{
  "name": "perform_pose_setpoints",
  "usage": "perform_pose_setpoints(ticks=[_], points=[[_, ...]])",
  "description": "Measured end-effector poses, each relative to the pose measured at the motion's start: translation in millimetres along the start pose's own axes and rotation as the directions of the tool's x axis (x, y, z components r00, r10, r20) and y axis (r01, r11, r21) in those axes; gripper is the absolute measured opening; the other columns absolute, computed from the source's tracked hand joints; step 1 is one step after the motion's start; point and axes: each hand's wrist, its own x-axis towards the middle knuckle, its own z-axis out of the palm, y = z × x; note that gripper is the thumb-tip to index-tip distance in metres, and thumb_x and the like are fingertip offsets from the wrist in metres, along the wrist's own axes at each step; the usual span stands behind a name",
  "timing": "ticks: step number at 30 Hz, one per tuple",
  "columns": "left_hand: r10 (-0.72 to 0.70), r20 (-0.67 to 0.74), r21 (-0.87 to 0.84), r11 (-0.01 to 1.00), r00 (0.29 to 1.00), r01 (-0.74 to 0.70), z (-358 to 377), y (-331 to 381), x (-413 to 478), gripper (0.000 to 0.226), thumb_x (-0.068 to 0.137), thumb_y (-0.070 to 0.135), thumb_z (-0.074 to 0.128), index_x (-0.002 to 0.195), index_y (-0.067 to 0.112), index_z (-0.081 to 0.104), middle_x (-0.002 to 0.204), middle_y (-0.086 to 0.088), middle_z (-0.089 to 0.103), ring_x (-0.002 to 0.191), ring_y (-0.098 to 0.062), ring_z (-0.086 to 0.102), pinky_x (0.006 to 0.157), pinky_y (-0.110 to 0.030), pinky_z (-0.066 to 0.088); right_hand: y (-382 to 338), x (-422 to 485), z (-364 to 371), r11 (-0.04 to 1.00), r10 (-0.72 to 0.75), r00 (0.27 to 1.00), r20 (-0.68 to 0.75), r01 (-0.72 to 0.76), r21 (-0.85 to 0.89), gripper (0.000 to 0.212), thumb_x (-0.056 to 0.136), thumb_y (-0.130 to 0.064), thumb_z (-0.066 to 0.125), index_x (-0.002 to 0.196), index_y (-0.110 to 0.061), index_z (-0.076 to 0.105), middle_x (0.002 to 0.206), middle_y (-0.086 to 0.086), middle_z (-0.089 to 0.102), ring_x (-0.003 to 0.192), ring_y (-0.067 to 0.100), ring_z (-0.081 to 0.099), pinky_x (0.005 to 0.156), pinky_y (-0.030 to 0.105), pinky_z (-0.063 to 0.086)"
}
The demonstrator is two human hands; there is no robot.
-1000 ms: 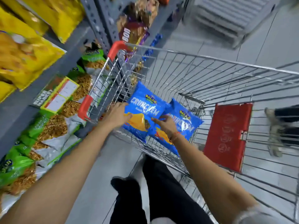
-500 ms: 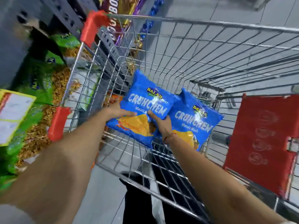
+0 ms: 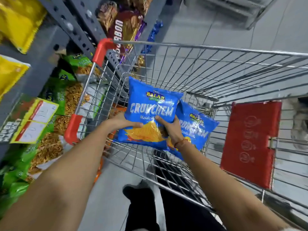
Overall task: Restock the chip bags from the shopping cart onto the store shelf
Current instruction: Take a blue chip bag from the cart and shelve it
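Both hands have closed further onto the front blue chip bag (image 3: 150, 114) since half a second ago, and it now stands more upright, lifted partly clear of the second blue bag (image 3: 195, 130) behind it. Furthest left, the store shelf (image 3: 41, 52) carries yellow bags (image 3: 18, 22) on its upper level and green snack packs (image 3: 66, 95) lower down, with a yellow price tag (image 3: 33, 120) hanging on the shelf edge. Next comes the shopping cart (image 3: 216, 64), its red-capped left rim just beside the shelf. Inside the cart, the left hand (image 3: 121, 122) holds the front bag's lower left side, thumb across its face, so its grip is clamped on the bag. The right hand (image 3: 170, 129) pinches the same bag's lower right edge, fingers wrapped behind where I cannot see them; its grip is likewise taken up by that bag, and the wrist lies over the second bag. That second bag leans against the cart's near wall, beside the red child-seat flap (image 3: 250, 144) at far right. The held bag's long axis runs roughly up and away from the person, top seal pointing toward the cart's far end. Judging by this, the coming move turns on the shelf lying to the left of both hands: the bag must travel up over the left rim, and the left hand is the nearer one to lead it.
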Motion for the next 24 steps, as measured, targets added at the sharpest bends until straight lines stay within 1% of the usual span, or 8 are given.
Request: perform_pose_setpoints(ticks=[3,5,8,11,15,18,21,24], points=[[0.086,-0.051,-0.021,0.996,0.995,-0.087,5.8,18.9,-29.2,0.044,0.050,0.034,0.086,0.088,0.028,0.066,0.086,0.013,0.072,0.076,-0.001,0.068,0.074,-0.021,0.054,-34.6,-29.7,-3.9,0.995,-0.100,0.995,-0.023,0.099,-0.017,0.053,0.075,-0.018,0.079,0.117,0.002,0.054,0.074,0.010,0.070,0.073,0.054,0.057,0.058,0.050,0.053],[0.165,-0.082,-0.020,0.986,0.983,-0.167,7.8,33.7,-51.9,0.034,0.055,0.031,0.085,0.081,0.031,0.063,0.069,0.023,0.070,0.060,0.011,0.064,0.057,-0.008,0.050,-63.1,-50.9,-4.8,0.985,-0.170,0.985,-0.017,0.170,-0.005,0.054,0.076,-0.016,0.078,0.118,0.007,0.052,0.077,0.028,0.064,0.060,0.053,0.050,0.059,0.052,0.049],[0.261,-0.196,0.004,0.964,0.945,-0.266,-1.3,58.4,-91.8,0.068,0.027,0.060,0.086,0.084,0.027,0.068,0.074,0.021,0.074,0.072,0.003,0.069,0.070,-0.017,0.056,-107.9,-82.1,1.6,0.964,-0.264,0.964,-0.009,0.264,0.006,0.052,0.076,-0.012,0.076,0.114,0.014,0.051,0.092,0.045,0.060,0.066,0.050,0.059,0.064,0.067,0.048],[0.370,-0.283,0.070,0.928,0.885,-0.366,-16.6,89.4,-139.4,0.088,0.025,0.070,0.082,0.095,0.018,0.071,0.095,0.000,0.074,0.089,-0.018,0.069,0.089,-0.043,0.054,-152.0,-111.3,13.5,0.914,-0.405,0.914,0.001,0.405,-0.005,0.039,0.074,-0.013,0.079,0.104,0.006,0.062,0.079,0.028,0.069,0.064,0.022,0.063,0.058,0.047,0.052],[0.511,-0.407,0.156,0.856,0.757,-0.494,-36.8,133.7,-221.4,0.072,0.034,0.060,0.085,0.091,0.019,0.070,0.089,0.008,0.074,0.078,-0.006,0.067,0.065,-0.016,0.053,-218.8,-155.6,38.7,0.798,-0.602,0.796,0.057,0.599,0.060,0.023,0.071,-0.011,0.081,0.091,-0.015,0.069,0.088,0.004,0.075,0.081,0.015,0.070,0.072,0.029,0.057],[0.626,-0.474,0.216,0.765,0.620,-0.607,-51.5,158.8,-287.1,0.082,0.025,0.069,0.081,0.091,0.022,0.069,0.088,0.014,0.075,0.081,-0.002,0.069,0.071,-0.018,0.054,-267.9,-201.5,61.6,0.687,-0.727,0.677,0.112,0.716,0.129,0.021,0.072,-0.009,0.079,0.087,-0.019,0.069,0.080,-0.010,0.075,0.076,0.007,0.070,0.069,0.022,0.055],[0.706,-0.518,0.276,0.673,0.483,-0.686,-62.2,175.6,-355.0,0.047,0.051,0.047,0.085,0.086,0.024,0.065,0.067,0.031,0.069,0.066,0.013,0.064,0.057,-0.005,0.048,-310.5,-246.2,86.5,0.584,-0.811,0.558,0.176,0.783,0.212,0.020,0.074,-0.006,0.077,0.086,-0.019,0.070,0.074,-0.013,0.076,0.072,0.005,0.071,0.065,0.021,0.055],[0.735,-0.610,0.399,0.608,0.296,-0.687,-75.2,178.7,-415.5,0.072,0.033,0.071,0.078,0.090,0.028,0.067,0.085,0.020,0.074,0.081,0.002,0.068,0.073,-0.020,0.055,-347.6,-288.4,115.9,0.507,-0.859,0.445,0.254,0.811,0.292,0.017,0.072,-0.007,0.077,0.083,-0.019,0.071,0.077,-0.007,0.077,0.074,0.011,0.072,0.068,0.028,0.058]])
